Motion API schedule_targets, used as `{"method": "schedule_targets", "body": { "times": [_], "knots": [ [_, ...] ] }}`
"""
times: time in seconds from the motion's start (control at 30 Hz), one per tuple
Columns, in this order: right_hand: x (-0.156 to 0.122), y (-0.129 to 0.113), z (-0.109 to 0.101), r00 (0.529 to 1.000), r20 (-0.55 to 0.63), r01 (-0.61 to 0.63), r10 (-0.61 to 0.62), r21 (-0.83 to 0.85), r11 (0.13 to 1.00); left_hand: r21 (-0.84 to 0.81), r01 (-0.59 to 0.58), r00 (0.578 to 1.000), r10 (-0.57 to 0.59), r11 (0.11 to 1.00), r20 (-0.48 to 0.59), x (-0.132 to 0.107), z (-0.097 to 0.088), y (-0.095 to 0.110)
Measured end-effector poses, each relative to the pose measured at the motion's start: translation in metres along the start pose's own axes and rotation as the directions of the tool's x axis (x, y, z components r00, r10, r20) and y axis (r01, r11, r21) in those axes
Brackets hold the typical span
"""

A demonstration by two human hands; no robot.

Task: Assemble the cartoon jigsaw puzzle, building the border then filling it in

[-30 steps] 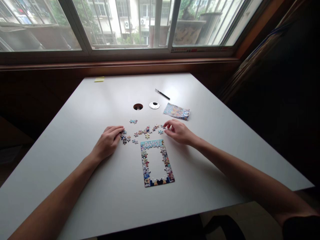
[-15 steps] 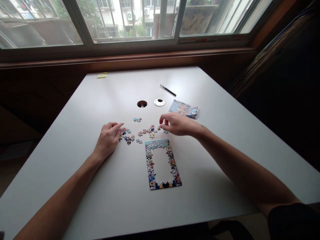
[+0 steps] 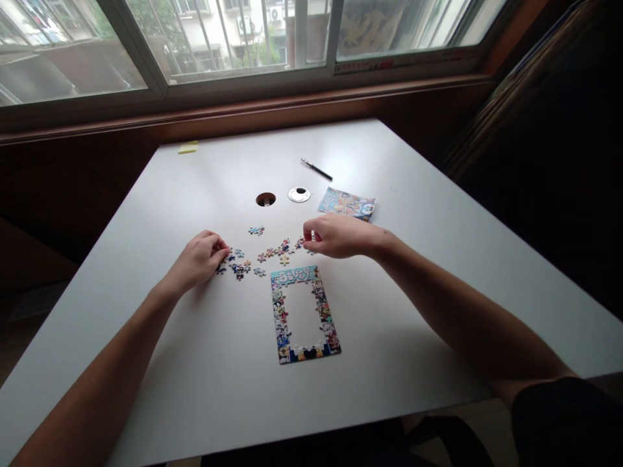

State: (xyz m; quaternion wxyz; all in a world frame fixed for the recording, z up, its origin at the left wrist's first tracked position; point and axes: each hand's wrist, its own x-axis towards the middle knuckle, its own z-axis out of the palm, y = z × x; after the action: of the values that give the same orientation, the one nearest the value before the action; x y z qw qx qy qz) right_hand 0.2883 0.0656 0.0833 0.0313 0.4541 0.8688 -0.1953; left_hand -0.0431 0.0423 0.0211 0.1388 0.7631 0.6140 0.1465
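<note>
A colourful jigsaw frame (image 3: 304, 313), its border built and its middle bare, lies on the white table (image 3: 413, 292). Beyond it several loose puzzle pieces (image 3: 272, 251) are scattered. My left hand (image 3: 197, 261) rests on the table at the left end of the scatter, its fingertips pinched together at a piece there. At the right end my right hand (image 3: 335, 235) hovers with fingers curled and thumb meeting them over pieces. Whether a piece is between those fingers is too small to see.
A picture card (image 3: 346, 202) lies just behind my right hand. Further back are a black pen (image 3: 316, 169), a silver cable-hole cap (image 3: 298, 194), an open cable hole (image 3: 265, 199) and a yellow sticky note (image 3: 187, 148). A window runs along the far wall.
My right hand has moved left over the loose pieces and its fingers have closed. The fingers of my left hand have drawn into a pinch. The view has tilted slightly.
</note>
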Motion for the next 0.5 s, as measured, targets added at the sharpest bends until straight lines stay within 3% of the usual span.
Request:
{"method": "schedule_targets", "body": {
  "times": [0.13, 0.5],
  "knots": [
    [-0.005, -0.003, -0.005, 1.0, 0.01, 0.006, -0.006, -0.003, 1.0, 0.069, 0.027, 0.993, -0.034, 0.997, 0.112, 0.012, -0.013, 0.004],
    [-0.016, -0.006, -0.013, 0.995, 0.104, 0.012, -0.007, -0.042, 0.999, 0.187, -0.007, 0.981, -0.029, 0.982, 0.191, 0.022, -0.018, 0.0]
  ]
}}
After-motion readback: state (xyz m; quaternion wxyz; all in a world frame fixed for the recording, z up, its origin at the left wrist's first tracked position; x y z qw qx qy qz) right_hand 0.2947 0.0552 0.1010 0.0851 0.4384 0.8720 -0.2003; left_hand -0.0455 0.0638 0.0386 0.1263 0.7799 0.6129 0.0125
